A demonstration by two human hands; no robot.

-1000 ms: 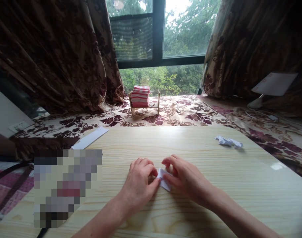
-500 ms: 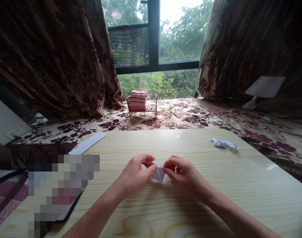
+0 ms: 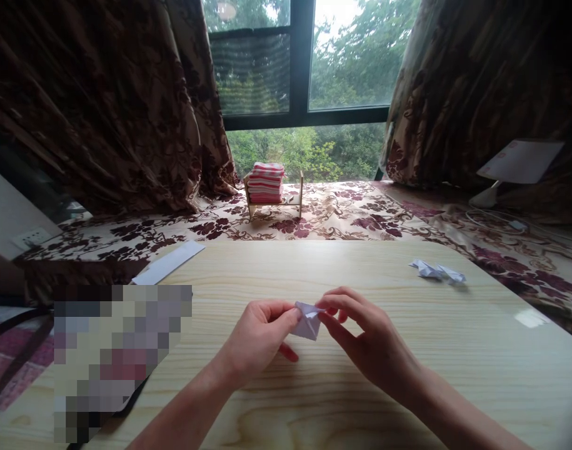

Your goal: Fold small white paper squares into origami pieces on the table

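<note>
Small white folded paper piece (image 3: 308, 320) looked lifted just off the pale wooden desk (image 3: 314, 400), near its middle, pinched between both hands.

Going left to right: a long white paper strip (image 3: 170, 262) lay at the desk's far left edge, well apart from the action. Next came the left hand (image 3: 260, 340), thumb and forefinger closed together on the piece's left edge, with the other fingers curled under. Then the piece itself, a pointy little wedge with layered flaps. The right hand (image 3: 372, 347) had its fingers clamped on the upper right corner. Off to the right, another white folded paper shape (image 3: 436, 271) sat on the desk by itself.

My take on handling: it looked featherlight and thin, stiff only along the creases, so it'd crush or unfold easily if squeezed mid-panel. Not slippery really, but small enough to twist out of a loose pinch. Best bet was gripping lightly right on the folded edges and corners, like both hands were doing.
</note>
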